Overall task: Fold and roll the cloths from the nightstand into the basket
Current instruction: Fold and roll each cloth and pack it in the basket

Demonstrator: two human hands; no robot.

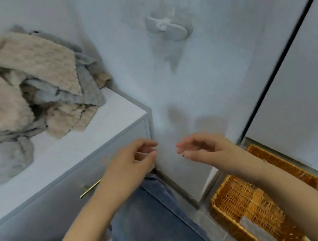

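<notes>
A heap of crumpled beige and grey cloths (pixel 24 89) lies on the white nightstand (pixel 101 127) at the upper left. A woven orange basket (pixel 248 202) stands on the floor at the lower right, with a grey cloth (pixel 256 230) lying in it. My left hand (pixel 131 164) hovers in front of the nightstand's right corner, fingers loosely curled, holding nothing. My right hand (pixel 202 147) hangs level with it to the right, above the basket, fingers relaxed and empty. The two hands are a short gap apart.
A pale wall with a white wall fitting (pixel 166 27) fills the background. A dark vertical seam (pixel 281 59) runs down the right side. The nightstand drawer has a brass handle (pixel 90 189). My jeans-clad leg (pixel 150 226) is between nightstand and basket.
</notes>
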